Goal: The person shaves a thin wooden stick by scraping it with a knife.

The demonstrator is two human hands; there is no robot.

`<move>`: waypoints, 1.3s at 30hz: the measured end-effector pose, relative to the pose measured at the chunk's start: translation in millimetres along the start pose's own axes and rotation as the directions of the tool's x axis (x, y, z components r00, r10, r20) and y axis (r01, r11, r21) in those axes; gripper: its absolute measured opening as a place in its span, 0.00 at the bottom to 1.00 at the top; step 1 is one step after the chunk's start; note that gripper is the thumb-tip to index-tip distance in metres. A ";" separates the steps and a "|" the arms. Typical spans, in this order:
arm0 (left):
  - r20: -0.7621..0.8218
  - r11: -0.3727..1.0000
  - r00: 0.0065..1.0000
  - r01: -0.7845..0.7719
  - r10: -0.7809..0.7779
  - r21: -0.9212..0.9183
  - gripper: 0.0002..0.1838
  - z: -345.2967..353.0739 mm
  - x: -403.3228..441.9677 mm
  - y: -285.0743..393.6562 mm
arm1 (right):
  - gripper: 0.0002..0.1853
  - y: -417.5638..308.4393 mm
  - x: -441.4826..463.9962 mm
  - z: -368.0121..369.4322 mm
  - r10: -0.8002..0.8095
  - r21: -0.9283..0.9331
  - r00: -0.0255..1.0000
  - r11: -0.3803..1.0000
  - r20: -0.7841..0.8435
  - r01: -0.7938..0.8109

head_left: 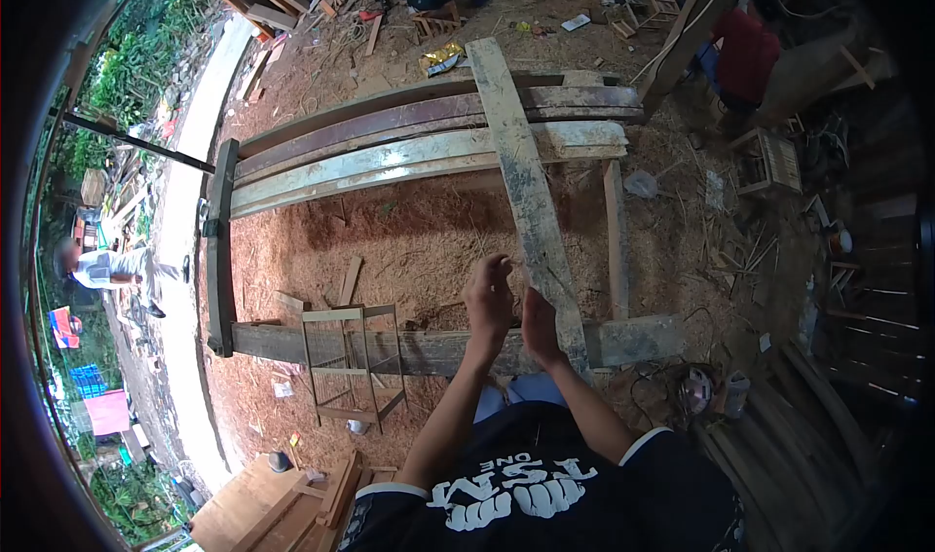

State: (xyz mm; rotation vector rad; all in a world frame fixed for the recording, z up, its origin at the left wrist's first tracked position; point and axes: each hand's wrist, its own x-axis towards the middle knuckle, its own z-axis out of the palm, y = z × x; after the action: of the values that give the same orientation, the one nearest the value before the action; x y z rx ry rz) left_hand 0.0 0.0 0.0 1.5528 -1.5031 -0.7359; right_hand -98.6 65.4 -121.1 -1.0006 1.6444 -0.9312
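My left hand point(487, 299) is raised in front of my body, its fingers loosely curled with a gap between them, and I see nothing held in it. Close on its right is my right hand point(539, 323), turned edge-on, its fingers appearing straight and partly hidden. A long, stained wooden plank point(526, 182) runs lengthwise away from me, lying across the frame beams. My right hand overlaps its near left edge in the view; whether they touch I cannot tell. The near beam point(438, 352) passes below both forearms.
Long pale boards point(390, 167) and a dark reddish board point(370, 141) lie across the far side. A small slatted wooden frame point(336, 370) stands left of my hands. Cut boards point(341, 489) lie at lower left. A person point(127, 268) is outside at left; another point(748, 55) is at upper right.
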 end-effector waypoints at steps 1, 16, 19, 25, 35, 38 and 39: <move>0.000 1.000 1.000 0.020 -0.020 -0.004 0.06 -2.9 -0.3 -4.5 | 0.30 23.3 7.9 5.2 0.092 -0.078 0.996 0.993 -0.016 -0.093; -0.087 0.996 0.993 -0.084 0.085 0.020 0.05 -6.2 -3.1 -1.0 | 0.25 12.1 25.5 0.7 0.076 -0.020 0.997 0.997 -0.028 -0.076; -0.110 0.991 0.986 -0.118 0.123 0.058 0.04 0.8 -1.3 0.7 | 0.24 -12.1 -5.1 16.0 -0.290 -0.068 0.947 0.957 -0.139 0.283; -0.073 0.999 0.996 0.046 -0.047 -0.018 0.04 -5.0 -4.8 -7.5 | 0.23 1.9 9.2 -0.4 0.083 -0.036 0.995 0.996 -0.050 -0.085; -0.149 0.998 0.987 0.050 -0.055 -0.033 0.06 -4.7 6.0 -3.2 | 0.25 -47.6 2.3 16.1 -0.210 -0.083 0.978 0.974 0.002 0.209; -0.150 0.996 0.987 0.046 -0.056 -0.070 0.05 -9.9 10.7 -21.0 | 0.27 -55.2 0.4 23.6 -0.229 -0.102 0.970 0.970 -0.078 0.221; -0.176 0.997 0.984 0.012 -0.024 -0.072 0.05 -10.1 9.0 -23.3 | 0.28 -56.3 -2.3 26.3 -0.234 -0.110 0.966 0.969 -0.109 0.222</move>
State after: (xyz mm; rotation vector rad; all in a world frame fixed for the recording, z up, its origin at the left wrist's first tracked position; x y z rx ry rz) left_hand 21.2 -8.7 -14.1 1.5379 -1.3208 -0.6373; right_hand -62.3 43.4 -75.5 -1.2413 1.7131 -1.0907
